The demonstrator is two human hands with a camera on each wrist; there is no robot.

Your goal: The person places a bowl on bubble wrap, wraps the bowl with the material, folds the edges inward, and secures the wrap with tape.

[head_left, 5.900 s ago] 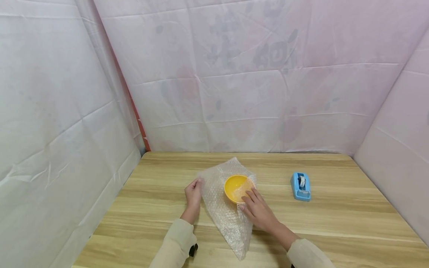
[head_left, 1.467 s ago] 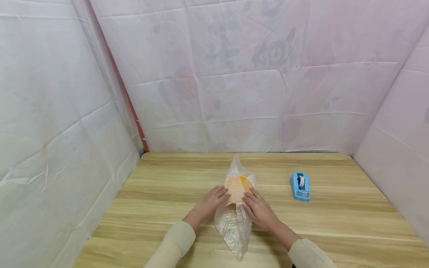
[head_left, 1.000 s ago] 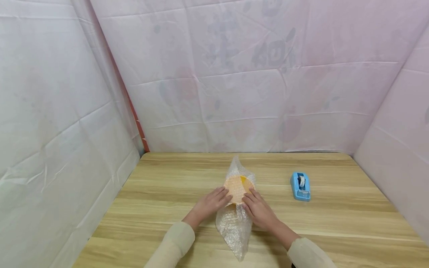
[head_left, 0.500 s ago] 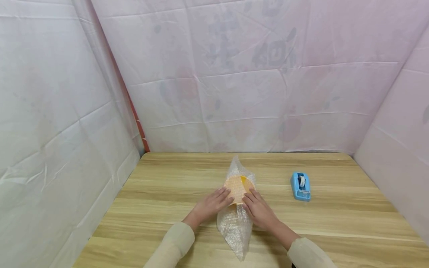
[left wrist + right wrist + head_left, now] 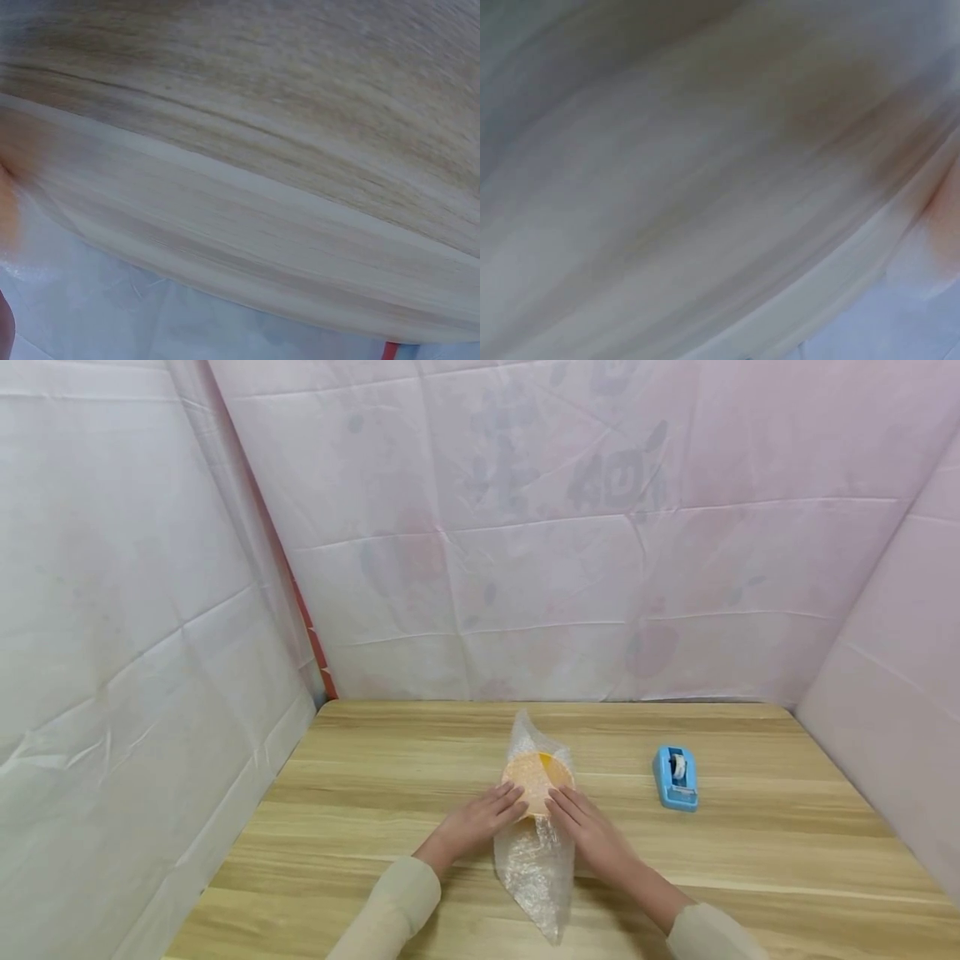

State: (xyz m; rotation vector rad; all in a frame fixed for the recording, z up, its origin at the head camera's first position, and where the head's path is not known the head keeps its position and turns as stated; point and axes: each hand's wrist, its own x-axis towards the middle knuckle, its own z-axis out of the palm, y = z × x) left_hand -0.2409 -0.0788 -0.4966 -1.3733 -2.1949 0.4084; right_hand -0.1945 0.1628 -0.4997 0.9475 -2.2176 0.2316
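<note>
In the head view a yellow bowl [image 5: 550, 767] sits on a sheet of bubble wrap [image 5: 534, 872]. Flaps of the wrap lie folded over its mouth from left and right, and a narrow wedge of yellow shows between them at the top. My left hand [image 5: 474, 823] rests its extended fingers on the left flap at the rim. From the right, my right hand [image 5: 592, 833] presses the other flap with its fingers. Thumbs are hard to make out. The left wrist view catches only a sliver of hand at its left edge, and the right wrist view is blurred.
A light blue tape dispenser [image 5: 676, 778] with a roll of tape stands to the right on the wooden table [image 5: 360, 793]. White and pinkish sheets [image 5: 525, 577] hang behind and on both sides of the table.
My left hand has brought the left side of the wrap over the bowl and let its edge go. Lately, bowl, wrap and right hand have shifted slightly right; the fingers lie flatter.
</note>
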